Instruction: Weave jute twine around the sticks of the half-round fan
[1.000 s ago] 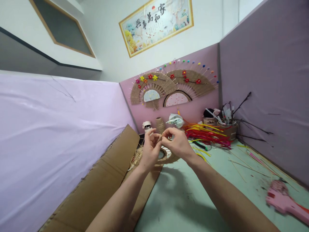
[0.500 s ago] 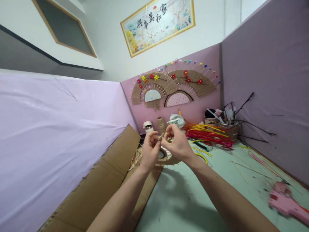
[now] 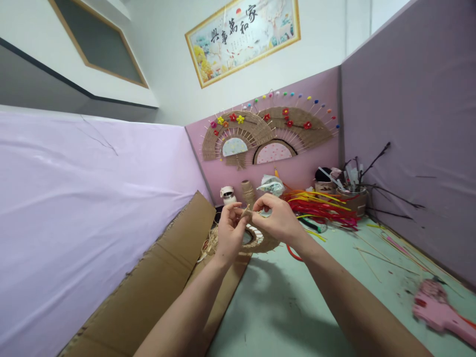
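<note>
Clock read from hands. Left hand [image 3: 229, 232] and right hand [image 3: 277, 220] both pinched narrow on upper rim of woven fan [image 3: 268, 243]; fan hangs at 5 o'clock, finer grip too small to tell. Framed picture [image 3: 273, 42], 12 o'clock: large black characters [image 3: 232, 25], right to left 家和萬事興; smaller script unreadable. Twine spool [image 3: 247, 191] just beyond fingers, 12. Pink glue gun [image 3: 436, 308] on counter [image 3: 271, 317], 4 o'clock. Cardboard [image 3: 148, 277], 8.
</note>
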Tool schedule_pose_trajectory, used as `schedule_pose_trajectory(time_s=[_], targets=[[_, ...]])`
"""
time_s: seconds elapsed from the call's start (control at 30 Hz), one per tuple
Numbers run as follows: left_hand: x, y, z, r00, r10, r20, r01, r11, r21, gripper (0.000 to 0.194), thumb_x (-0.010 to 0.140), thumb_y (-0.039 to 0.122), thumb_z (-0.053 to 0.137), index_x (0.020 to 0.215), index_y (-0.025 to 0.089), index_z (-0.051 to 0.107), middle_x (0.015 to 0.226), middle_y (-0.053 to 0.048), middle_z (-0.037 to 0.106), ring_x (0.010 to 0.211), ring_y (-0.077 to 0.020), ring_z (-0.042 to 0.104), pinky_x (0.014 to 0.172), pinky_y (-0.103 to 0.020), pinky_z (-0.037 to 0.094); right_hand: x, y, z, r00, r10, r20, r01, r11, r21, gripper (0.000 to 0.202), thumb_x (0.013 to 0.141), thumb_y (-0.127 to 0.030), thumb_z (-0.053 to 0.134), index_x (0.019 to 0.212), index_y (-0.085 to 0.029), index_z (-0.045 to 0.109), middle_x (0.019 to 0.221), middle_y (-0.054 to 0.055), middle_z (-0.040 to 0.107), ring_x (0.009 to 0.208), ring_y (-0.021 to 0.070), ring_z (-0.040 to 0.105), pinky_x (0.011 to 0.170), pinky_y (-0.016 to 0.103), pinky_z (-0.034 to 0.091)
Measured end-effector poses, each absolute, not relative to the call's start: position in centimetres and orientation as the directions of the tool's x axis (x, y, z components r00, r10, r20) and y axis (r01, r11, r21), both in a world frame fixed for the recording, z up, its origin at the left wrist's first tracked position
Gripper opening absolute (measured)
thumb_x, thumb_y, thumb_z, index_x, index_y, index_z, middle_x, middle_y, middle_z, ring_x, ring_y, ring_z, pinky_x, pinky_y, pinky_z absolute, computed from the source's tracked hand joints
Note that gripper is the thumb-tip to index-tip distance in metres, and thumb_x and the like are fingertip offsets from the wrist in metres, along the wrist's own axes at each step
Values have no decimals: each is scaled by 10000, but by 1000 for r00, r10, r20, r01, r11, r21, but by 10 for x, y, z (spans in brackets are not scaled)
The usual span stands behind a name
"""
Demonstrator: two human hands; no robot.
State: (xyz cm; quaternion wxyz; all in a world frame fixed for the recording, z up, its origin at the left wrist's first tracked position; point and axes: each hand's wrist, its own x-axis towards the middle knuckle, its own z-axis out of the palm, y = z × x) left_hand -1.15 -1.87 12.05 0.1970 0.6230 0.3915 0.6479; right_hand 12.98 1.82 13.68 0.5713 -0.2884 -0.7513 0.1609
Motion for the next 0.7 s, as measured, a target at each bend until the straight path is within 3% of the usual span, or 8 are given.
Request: schedule_pose_trajectory(time_s=[0.3, 0.5, 0.7], targets=[[-12, -17, 118, -158, 734, 661, 232, -623, 747, 321, 793, 250, 642, 1070, 195, 489, 815, -8, 609, 760, -130, 601, 709, -247, 458, 128, 18, 134, -191, 560, 806, 274, 819, -504, 93, 708, -150, 579, 642, -187, 526, 723, 6, 596, 726, 153, 526, 679, 271, 377], [-12, -18, 117, -151, 741, 654, 217, -621, 753, 311, 800, 250, 634, 1070, 199, 489, 826, -9, 605, 752, -126, 596, 709, -250, 462, 128, 18, 134, -204, 558, 804, 212, 827, -521, 168, 677, -177, 613, 841, -188, 577, 860, 17, 611, 790, 163, 544, 703, 271, 408], [-8, -21, 117, -122, 743, 658, 212, -628, 749, 289, 814, 237, 620, 1069, 200, 489, 803, 1, 611, 731, -111, 595, 686, -226, 450, 126, 17, 136, -198, 592, 781, 154, 806, -572, 70, 702, -136, 553, 724, -183, 601, 781, 13, 618, 778, 159, 567, 724, 275, 420]])
